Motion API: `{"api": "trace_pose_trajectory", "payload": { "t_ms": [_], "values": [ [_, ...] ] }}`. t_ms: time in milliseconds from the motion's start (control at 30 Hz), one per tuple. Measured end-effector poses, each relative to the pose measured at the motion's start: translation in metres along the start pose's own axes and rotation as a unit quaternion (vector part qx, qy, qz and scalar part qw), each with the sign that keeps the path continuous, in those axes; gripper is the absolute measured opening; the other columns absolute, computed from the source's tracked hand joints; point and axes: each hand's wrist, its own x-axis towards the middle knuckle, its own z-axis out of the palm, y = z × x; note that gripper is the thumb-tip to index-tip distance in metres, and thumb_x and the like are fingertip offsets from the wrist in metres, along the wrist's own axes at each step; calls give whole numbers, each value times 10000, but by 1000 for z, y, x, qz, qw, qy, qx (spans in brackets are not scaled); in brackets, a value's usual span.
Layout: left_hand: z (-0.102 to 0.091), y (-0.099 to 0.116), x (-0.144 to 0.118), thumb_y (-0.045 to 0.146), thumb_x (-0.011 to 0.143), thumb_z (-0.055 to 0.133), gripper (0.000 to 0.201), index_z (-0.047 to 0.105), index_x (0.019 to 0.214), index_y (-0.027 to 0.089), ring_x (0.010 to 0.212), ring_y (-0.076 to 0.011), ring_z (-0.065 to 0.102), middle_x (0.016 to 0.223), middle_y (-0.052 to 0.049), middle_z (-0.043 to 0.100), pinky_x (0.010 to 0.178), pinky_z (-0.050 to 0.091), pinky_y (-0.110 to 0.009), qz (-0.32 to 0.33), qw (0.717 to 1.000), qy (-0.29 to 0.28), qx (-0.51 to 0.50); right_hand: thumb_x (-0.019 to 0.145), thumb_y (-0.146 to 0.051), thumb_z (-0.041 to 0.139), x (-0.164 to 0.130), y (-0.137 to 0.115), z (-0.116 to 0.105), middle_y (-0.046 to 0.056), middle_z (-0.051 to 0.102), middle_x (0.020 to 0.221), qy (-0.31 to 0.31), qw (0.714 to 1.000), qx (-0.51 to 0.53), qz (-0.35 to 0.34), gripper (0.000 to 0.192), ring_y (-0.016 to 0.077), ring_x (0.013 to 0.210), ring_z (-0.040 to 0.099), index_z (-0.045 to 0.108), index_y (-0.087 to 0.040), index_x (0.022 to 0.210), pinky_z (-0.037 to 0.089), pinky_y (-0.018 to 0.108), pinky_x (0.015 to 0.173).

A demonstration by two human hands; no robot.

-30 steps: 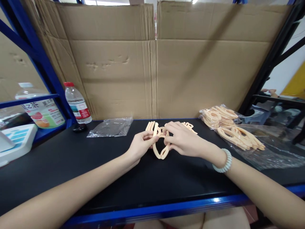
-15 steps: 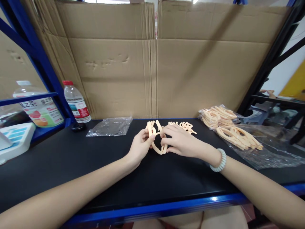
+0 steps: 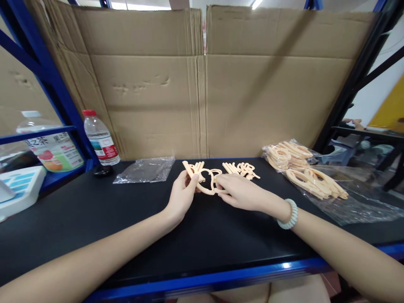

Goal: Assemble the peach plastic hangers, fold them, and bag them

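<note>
Between my hands is a beige jointed frame [image 3: 206, 192] with a rounded loop and long straight arms; its exact kind is not plain. My left hand [image 3: 182, 194] is closed on its left side, thumb in front. On the lower right part of the frame, the fingers of my right hand [image 3: 241, 190] are pinched, partly hiding it. Just behind lie loose beige strips [image 3: 198, 166]. Beyond my right hand are more straight strips [image 3: 229, 167] and a small heap of curly beige pieces [image 3: 248, 169].
On the right lie clear bags of beige looped parts [image 3: 315, 183]. A flat clear plastic bag [image 3: 145, 170] is at the back left, near a red-capped bottle [image 3: 101, 141] and a small black object [image 3: 103, 170]. Cardboard [image 3: 151, 97] walls off the back of the black table [image 3: 176, 252].
The frame's arms have swung wider apart, its left arm now leaning left. My right hand has turned lower and flatter over the right part. The view has shifted slightly.
</note>
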Motion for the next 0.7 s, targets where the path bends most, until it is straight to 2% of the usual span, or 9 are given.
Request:
{"api": "trace_pose_trajectory", "payload": {
  "t_ms": [100, 200, 333, 467, 700],
  "values": [
    [-2, -1, 2, 430, 807, 602, 297, 612, 895, 147, 764, -165, 604, 886, -51, 642, 667, 500, -267, 12, 1000, -17, 19, 896, -159, 441, -1, 0, -1, 0, 566, 714, -35, 998, 13, 41, 33, 139, 593, 497, 459, -185, 887, 283, 257, 536],
    [-4, -1, 3, 435, 819, 589, 296, 614, 840, 141, 732, -162, 616, 829, -49, 649, 698, 512, -287, 12, 999, -35, 37, 887, -136, 465, -1, 0, -1, 0, 596, 700, -41, 998, -29, 44, 54, 151, 592, 527, 468, -183, 914, 243, 269, 534],
    [-5, 0, 4, 443, 801, 606, 309, 611, 812, 133, 731, -172, 642, 780, -49, 657, 719, 537, -308, -14, 999, -40, 12, 874, -52, 432, 1, 3, 6, 21, 617, 719, 6, 994, -112, 15, 133, 158, 623, 541, 508, -161, 865, 271, 294, 607],
    [-7, 1, 5, 444, 786, 626, 323, 620, 826, 124, 739, -183, 659, 764, -55, 665, 720, 549, -314, -44, 998, -44, 1, 892, -57, 421, 0, 7, 16, 19, 597, 689, 57, 983, -173, -24, 179, 164, 631, 520, 529, -160, 792, 298, 309, 661],
    [-9, 2, 1, 431, 793, 630, 321, 630, 859, 117, 766, -189, 666, 780, -64, 673, 718, 556, -307, -79, 995, -55, -18, 895, -56, 395, -7, 16, 21, 18, 557, 667, 123, 974, -174, -81, 224, 158, 626, 463, 551, -154, 768, 306, 293, 652]
  ]
}}
